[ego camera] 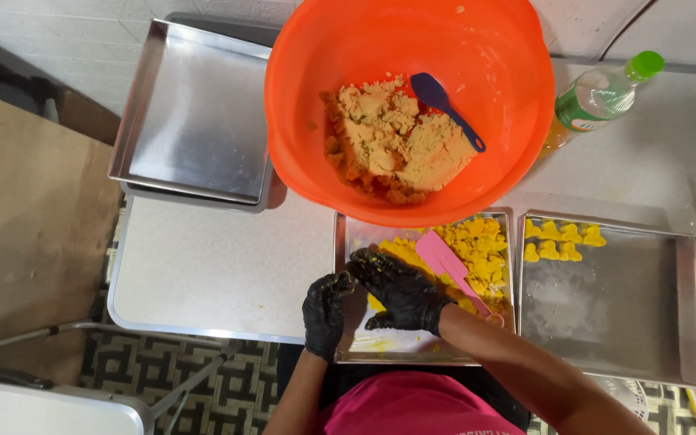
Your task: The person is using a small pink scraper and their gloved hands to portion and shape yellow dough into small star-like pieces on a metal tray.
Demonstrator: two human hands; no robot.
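Orange bowl (409,105) of crumbly dough overhangs the middle tray's (348,242) far edge; shaped yellow pieces (561,240) sit right of that tray. Both gloved hands work over it: right hand (400,292) curled on yellow dough (477,250), left hand (325,310) loosely closed, seemingly empty. Best press dough mid-tray, off the rim; bare table left of tray gives elbow room.

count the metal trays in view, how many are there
3, perhaps more hidden. One tray sits empty upper left, seemingly stacked on another. One lies under both gloved hands with yellow dough. One at right holds shaped pieces.
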